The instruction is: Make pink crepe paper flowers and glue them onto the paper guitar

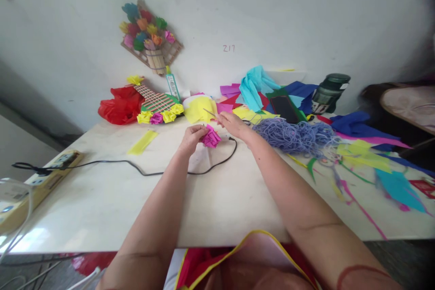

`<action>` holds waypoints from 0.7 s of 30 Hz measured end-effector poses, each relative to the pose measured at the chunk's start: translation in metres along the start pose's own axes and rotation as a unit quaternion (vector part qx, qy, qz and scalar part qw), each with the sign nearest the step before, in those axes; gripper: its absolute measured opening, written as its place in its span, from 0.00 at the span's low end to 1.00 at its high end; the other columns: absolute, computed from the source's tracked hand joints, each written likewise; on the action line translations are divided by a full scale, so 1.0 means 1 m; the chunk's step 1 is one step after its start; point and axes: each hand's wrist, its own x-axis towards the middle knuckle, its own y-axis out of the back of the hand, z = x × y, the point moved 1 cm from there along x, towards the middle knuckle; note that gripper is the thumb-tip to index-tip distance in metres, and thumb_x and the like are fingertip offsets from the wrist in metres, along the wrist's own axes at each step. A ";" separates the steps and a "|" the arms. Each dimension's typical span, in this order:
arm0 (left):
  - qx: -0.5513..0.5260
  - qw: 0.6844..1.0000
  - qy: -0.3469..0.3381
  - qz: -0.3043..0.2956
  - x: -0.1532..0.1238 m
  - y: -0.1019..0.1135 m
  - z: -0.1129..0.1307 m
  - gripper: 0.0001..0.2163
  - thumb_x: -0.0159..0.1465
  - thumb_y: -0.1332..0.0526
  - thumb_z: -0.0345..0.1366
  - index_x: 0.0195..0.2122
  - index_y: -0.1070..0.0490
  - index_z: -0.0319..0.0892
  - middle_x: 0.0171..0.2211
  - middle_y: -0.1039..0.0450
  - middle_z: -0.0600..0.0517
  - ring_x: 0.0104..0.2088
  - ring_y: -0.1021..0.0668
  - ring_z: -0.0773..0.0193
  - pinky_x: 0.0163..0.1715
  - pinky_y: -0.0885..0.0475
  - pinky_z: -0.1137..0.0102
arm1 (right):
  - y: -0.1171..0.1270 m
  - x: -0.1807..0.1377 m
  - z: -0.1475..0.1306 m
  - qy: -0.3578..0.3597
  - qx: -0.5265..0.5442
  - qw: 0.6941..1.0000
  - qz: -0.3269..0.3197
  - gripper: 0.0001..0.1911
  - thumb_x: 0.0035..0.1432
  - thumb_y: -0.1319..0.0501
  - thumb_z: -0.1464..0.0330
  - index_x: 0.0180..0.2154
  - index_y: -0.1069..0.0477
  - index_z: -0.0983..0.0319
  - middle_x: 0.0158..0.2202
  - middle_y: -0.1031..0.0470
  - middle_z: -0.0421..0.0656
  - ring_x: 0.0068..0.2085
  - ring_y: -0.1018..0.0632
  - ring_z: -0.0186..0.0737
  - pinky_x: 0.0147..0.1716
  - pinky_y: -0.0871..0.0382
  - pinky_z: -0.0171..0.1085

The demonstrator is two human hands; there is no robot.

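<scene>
The pink paper flower sat at the far middle of the pale table, pinched in the fingers of the left hand, which was curled closed on its near side. The right hand was just beside it, slightly further back, its fingertips pressed together on a thin stick that slanted up and away to the left. The flower lay between the two hands, touching the left one; I could not tell whether the right one touched it.

A black cable ran from the power strip at the left edge across the table and looped up close under the flower. Behind the hands lay a yellow sheet, with a woven panel edged with small paper flowers and a red plastic bag to its left. A yellow paper strip lay alone, well left of the hands. To the right a heap of purple yarn lay near the right forearm, with loose coloured paper and a dark green jar behind it. A bunch of paper flowers hung on the wall.
</scene>
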 end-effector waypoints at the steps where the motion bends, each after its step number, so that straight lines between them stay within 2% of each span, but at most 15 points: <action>1: 0.004 1.000 -0.002 0.003 0.000 0.000 0.001 0.10 0.46 0.35 0.39 0.21 0.30 0.36 0.16 0.33 0.53 0.17 0.32 0.70 0.18 0.38 0.73 | 0.001 0.001 0.001 0.008 -0.007 1.000 0.006 0.18 0.60 0.51 0.60 0.28 0.31 0.64 0.23 0.33 0.39 0.28 0.32 0.32 0.29 0.43 0.32; 6: 0.036 0.999 -0.025 0.011 -0.002 0.001 0.003 0.11 0.46 0.35 0.39 0.21 0.30 0.36 0.16 0.32 0.52 0.17 0.31 0.69 0.19 0.37 0.73 | 0.003 -0.002 0.001 0.018 0.022 1.000 -0.004 0.15 0.56 0.46 0.63 0.25 0.29 0.65 0.18 0.37 0.36 0.23 0.36 0.30 0.26 0.45 0.31; 9: 0.055 0.998 -0.036 0.006 -0.002 0.001 0.003 0.11 0.47 0.35 0.39 0.22 0.30 0.35 0.17 0.31 0.52 0.18 0.30 0.69 0.19 0.37 0.73 | 0.001 -0.004 0.002 -0.008 0.073 0.996 -0.048 0.14 0.55 0.46 0.64 0.34 0.26 0.67 0.17 0.38 0.34 0.21 0.36 0.30 0.24 0.44 0.31; 12: 0.067 0.997 -0.041 -0.005 -0.003 0.001 0.003 0.10 0.48 0.35 0.39 0.23 0.29 0.35 0.17 0.32 0.53 0.17 0.31 0.70 0.18 0.37 0.74 | -0.003 -0.003 0.006 -0.022 0.110 0.989 -0.097 0.19 0.55 0.45 0.64 0.44 0.28 0.68 0.16 0.40 0.33 0.20 0.38 0.29 0.23 0.44 0.31; 17: 0.069 0.997 -0.030 -0.024 -0.005 -0.001 0.005 0.12 0.48 0.35 0.39 0.27 0.26 0.34 0.19 0.29 0.51 0.19 0.30 0.69 0.20 0.35 0.74 | -0.003 -0.004 0.006 -0.030 0.131 0.980 -0.146 0.18 0.56 0.44 0.67 0.46 0.28 0.67 0.16 0.43 0.32 0.19 0.40 0.26 0.22 0.46 0.30; 21: 0.072 0.996 -0.032 -0.031 -0.005 0.000 0.005 0.12 0.48 0.35 0.39 0.28 0.25 0.34 0.20 0.28 0.50 0.19 0.30 0.70 0.20 0.36 0.74 | -0.003 -0.005 0.007 -0.040 0.136 0.976 -0.168 0.19 0.56 0.43 0.65 0.47 0.28 0.66 0.14 0.44 0.31 0.18 0.41 0.27 0.21 0.47 0.30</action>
